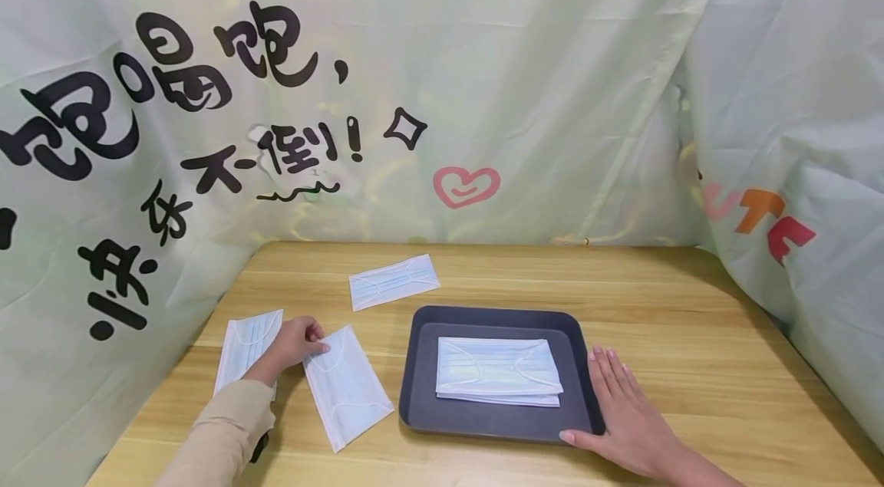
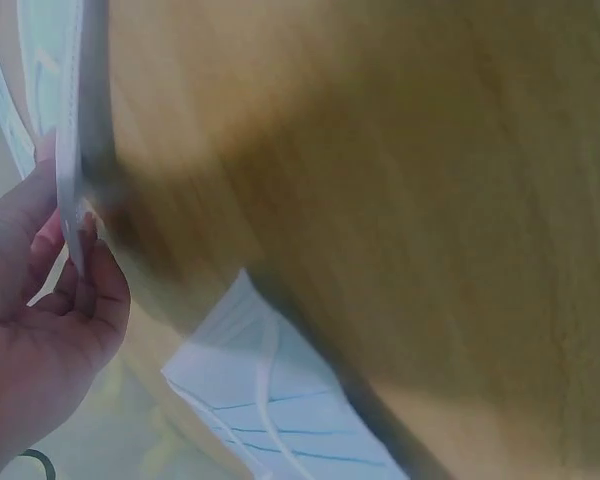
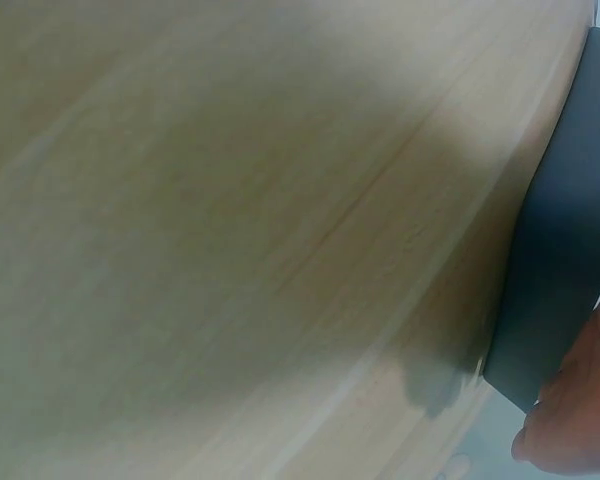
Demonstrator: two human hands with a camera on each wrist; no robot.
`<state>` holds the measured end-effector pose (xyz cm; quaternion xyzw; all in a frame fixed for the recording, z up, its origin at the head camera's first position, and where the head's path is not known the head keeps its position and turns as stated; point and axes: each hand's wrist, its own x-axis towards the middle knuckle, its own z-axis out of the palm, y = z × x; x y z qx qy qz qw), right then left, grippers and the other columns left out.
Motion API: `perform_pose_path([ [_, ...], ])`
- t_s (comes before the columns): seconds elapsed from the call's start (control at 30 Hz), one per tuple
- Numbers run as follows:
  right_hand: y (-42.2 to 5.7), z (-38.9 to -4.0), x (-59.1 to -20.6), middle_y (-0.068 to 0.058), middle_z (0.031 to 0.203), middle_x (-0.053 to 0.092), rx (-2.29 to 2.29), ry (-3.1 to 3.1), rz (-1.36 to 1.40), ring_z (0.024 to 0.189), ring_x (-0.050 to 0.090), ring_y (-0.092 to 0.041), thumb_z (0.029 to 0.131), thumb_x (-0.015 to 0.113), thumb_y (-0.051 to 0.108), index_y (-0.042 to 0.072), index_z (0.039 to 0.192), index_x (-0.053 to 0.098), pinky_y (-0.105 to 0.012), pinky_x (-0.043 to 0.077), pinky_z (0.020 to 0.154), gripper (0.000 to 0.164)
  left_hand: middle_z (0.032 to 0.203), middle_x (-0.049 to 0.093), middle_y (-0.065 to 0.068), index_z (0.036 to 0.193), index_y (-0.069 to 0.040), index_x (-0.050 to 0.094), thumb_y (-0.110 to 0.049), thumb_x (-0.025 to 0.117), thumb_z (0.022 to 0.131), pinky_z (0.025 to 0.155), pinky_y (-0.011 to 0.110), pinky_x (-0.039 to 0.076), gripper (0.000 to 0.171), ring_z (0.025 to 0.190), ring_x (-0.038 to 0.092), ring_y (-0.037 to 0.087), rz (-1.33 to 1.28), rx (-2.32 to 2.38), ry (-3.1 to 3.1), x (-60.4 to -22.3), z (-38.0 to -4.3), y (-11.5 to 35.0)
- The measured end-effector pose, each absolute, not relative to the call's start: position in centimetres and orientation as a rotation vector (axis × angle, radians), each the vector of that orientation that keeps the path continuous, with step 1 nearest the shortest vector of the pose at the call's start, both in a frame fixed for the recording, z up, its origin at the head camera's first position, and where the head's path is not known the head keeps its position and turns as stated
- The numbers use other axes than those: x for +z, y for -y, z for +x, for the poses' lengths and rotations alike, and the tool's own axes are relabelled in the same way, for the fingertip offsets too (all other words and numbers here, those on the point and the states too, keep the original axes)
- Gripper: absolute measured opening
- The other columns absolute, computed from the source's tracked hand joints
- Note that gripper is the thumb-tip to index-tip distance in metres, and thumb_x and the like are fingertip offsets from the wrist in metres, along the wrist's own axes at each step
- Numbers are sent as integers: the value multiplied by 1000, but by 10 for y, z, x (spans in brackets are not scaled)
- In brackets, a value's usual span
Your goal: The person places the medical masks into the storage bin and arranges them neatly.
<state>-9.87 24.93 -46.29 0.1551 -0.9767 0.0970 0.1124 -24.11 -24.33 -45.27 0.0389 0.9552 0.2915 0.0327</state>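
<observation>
With my left hand I pinch the far end of a loose mask, just left of the dark tray. My right hand has its fingers straight, resting against the tray's right side. Inside the tray sits a mask stack. Another mask lies partly behind my left forearm; a farther mask lies beyond the tray's left corner on the wooden table.
</observation>
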Motion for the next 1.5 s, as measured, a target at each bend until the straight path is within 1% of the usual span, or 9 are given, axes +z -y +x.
perform_pose_path([
  [0.13, -250, -99, -463, -29, 148, 25, 281, 2863, 465, 136, -26, -4, 72, 63, 65, -9, 143, 22, -12, -22, 105, 111, 71, 53, 6, 81, 3, 59, -3, 76, 72, 60, 25, 39, 20, 67, 47, 16, 125, 896, -2923, -450, -241, 244],
  [0.27, -250, -98, -464, -30, 147, 27, 279, 2847, 470, 136, -25, -4, 71, 64, 65, -11, 141, 25, -12, -21, 106, 110, 69, 53, 6, 81, 5, 61, -4, 77, 71, 59, 25, 39, 21, 66, 47, 15, 120, 905, -2899, -448, -240, 245],
  [0.47, -249, -98, -465, -30, 147, 27, 278, 2854, 453, 144, -11, -21, 72, 62, 66, -11, 141, 24, -12, -21, 106, 110, 67, 54, 4, 75, 4, 64, -6, 74, 75, 59, 24, 39, 14, 66, 46, 14, 165, 875, -2876, -439, -238, 246],
  [0.67, -247, -99, -463, -30, 148, 25, 315, 2885, 438, 145, -3, -29, 72, 62, 66, -10, 141, 25, -12, -22, 105, 110, 67, 57, 3, 73, 3, 64, -8, 71, 78, 58, 24, 40, 14, 64, 47, 13, 233, 895, -2874, -434, -236, 247],
  [0.77, -247, -99, -463, -30, 148, 25, 316, 2887, 436, 145, -5, -27, 72, 62, 66, -10, 142, 23, -12, -22, 105, 110, 67, 56, 3, 73, 2, 63, -10, 71, 79, 58, 24, 39, 16, 64, 46, 13, 257, 904, -2863, -430, -235, 248],
  [0.9, -247, -99, -463, -30, 147, 25, 319, 2881, 435, 145, -2, -29, 72, 63, 65, -10, 142, 23, -11, -22, 105, 110, 67, 54, 1, 75, 0, 62, -11, 70, 80, 58, 23, 38, 15, 64, 45, 12, 245, 908, -2845, -426, -235, 251],
  [1.3, -247, -98, -463, -31, 146, 27, 294, 2867, 443, 145, 1, -30, 73, 61, 67, -11, 141, 25, -12, -21, 106, 109, 71, 59, 3, 82, 2, 66, -11, 67, 83, 58, 23, 39, 13, 67, 46, 12, 328, 920, -2833, -406, -232, 253],
  [1.4, -248, -98, -464, -31, 146, 27, 292, 2866, 447, 145, -4, -27, 72, 61, 66, -11, 141, 24, -12, -21, 106, 110, 74, 60, 4, 84, 2, 67, -13, 66, 84, 60, 23, 41, 14, 68, 47, 12, 351, 938, -2819, -399, -230, 254],
  [1.5, -248, -98, -464, -30, 146, 27, 290, 2856, 450, 143, -14, -18, 72, 62, 66, -10, 141, 24, -12, -21, 106, 110, 76, 61, 4, 86, 2, 67, -14, 66, 85, 61, 24, 41, 16, 70, 48, 13, 351, 967, -2797, -392, -229, 254],
])
